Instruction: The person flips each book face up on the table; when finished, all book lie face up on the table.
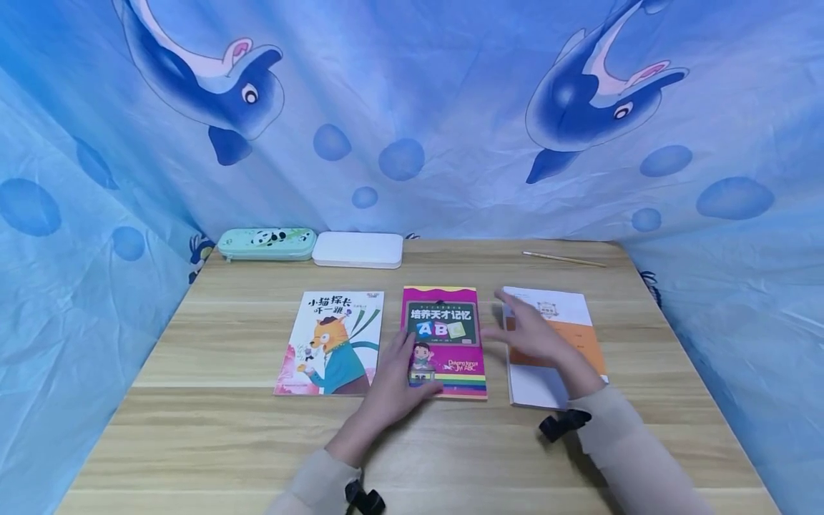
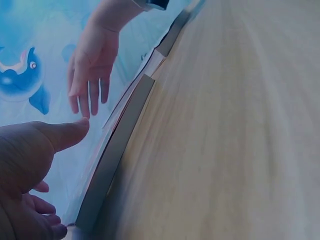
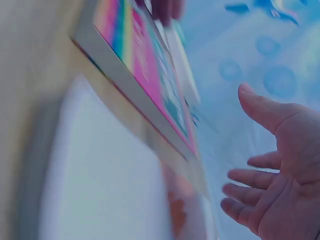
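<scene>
With left hand [image 1: 397, 379] and right hand [image 1: 533, 330] spread, light, even pressure on both edges should best steady the rectangular magenta paper book [image 1: 453, 352].

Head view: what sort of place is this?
Likely a child's study corner, perhaps staged: a pink ABC book and a panda-print pencil case on a wood-grain table, with a dolphin-print curtain behind.
</scene>
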`<state>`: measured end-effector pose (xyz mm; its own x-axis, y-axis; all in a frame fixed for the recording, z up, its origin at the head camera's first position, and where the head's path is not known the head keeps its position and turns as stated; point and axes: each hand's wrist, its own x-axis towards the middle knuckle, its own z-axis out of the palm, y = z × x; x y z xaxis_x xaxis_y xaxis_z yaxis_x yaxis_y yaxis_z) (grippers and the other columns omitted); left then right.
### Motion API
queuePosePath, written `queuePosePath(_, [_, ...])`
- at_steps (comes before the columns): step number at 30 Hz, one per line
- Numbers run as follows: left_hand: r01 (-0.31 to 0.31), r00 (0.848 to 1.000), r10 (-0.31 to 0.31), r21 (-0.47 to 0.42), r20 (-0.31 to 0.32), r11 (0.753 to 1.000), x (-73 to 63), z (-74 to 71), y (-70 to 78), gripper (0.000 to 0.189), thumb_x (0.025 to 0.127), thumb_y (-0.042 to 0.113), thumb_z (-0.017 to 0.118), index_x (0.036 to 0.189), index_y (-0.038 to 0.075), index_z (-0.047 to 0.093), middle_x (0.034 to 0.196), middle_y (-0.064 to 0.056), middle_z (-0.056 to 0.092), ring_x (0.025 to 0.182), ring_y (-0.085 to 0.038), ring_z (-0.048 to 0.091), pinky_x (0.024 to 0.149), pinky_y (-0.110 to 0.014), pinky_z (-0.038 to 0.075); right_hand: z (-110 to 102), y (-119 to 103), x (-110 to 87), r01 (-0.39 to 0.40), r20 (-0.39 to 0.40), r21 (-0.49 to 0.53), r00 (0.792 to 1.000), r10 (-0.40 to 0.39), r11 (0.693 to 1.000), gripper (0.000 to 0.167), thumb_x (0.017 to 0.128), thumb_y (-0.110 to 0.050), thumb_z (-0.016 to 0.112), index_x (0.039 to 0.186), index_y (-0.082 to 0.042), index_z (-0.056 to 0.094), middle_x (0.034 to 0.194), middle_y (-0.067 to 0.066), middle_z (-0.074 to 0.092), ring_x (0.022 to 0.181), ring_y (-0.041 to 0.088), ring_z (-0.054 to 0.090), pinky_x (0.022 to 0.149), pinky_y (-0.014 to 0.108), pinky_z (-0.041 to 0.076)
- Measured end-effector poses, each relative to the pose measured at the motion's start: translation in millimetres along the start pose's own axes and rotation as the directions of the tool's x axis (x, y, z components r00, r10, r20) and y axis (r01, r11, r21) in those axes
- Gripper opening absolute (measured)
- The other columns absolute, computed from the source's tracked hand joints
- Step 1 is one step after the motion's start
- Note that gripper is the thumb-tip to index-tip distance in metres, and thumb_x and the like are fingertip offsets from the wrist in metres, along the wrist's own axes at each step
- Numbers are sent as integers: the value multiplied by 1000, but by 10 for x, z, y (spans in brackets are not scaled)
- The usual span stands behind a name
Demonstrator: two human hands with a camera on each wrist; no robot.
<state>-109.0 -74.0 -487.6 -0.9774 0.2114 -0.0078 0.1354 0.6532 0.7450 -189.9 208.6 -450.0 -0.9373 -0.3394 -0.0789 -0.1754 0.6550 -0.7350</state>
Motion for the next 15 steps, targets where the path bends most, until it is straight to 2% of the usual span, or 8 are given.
queuePosePath(5, [-29, 999, 29, 45, 16, 999, 59, 39, 64, 104, 82, 48, 82, 160, 6, 27, 168, -14, 18, 153, -35, 19, 118, -54, 29, -323, 152, -29, -6, -50, 5, 999, 6, 1000, 77, 94, -28, 74, 157, -8, 33, 152, 21, 44, 139, 44, 41, 112, 59, 39])
queuePosePath(10, [-74, 996, 71, 63, 50, 995, 107, 89, 176, 96, 86, 44, 79, 160, 8, 30, 167, -12, 21, 152, -33, 21, 118, -52, 30, -595, 348, -68, 61, -84, -60, 994, -66, 996, 68, 97, -25, 71, 154, -4, 40, 146, 23, 51, 134, 42, 48, 111, 61, 37])
queuePosePath(13, [-110, 989, 105, 48, 102, 993, 122, 136, 260, 90, 89, 43, 77, 159, 11, 32, 166, -9, 25, 151, -32, 26, 117, -52, 34, -715, 529, -93, 20, -98, -127, 995, -33, 992, 66, 99, -27, 67, 153, -2, 40, 147, 24, 49, 135, 45, 45, 111, 64, 36])
queuePosePath(15, [-124, 983, 118, 35, 141, 992, 129, 184, 305, 86, 90, 43, 76, 159, 14, 33, 164, -5, 31, 149, -29, 32, 115, -50, 37, -770, 646, -117, -55, -101, -160, 994, 39, 986, 67, 100, -30, 67, 153, -2, 39, 150, 25, 46, 139, 46, 40, 111, 66, 34])
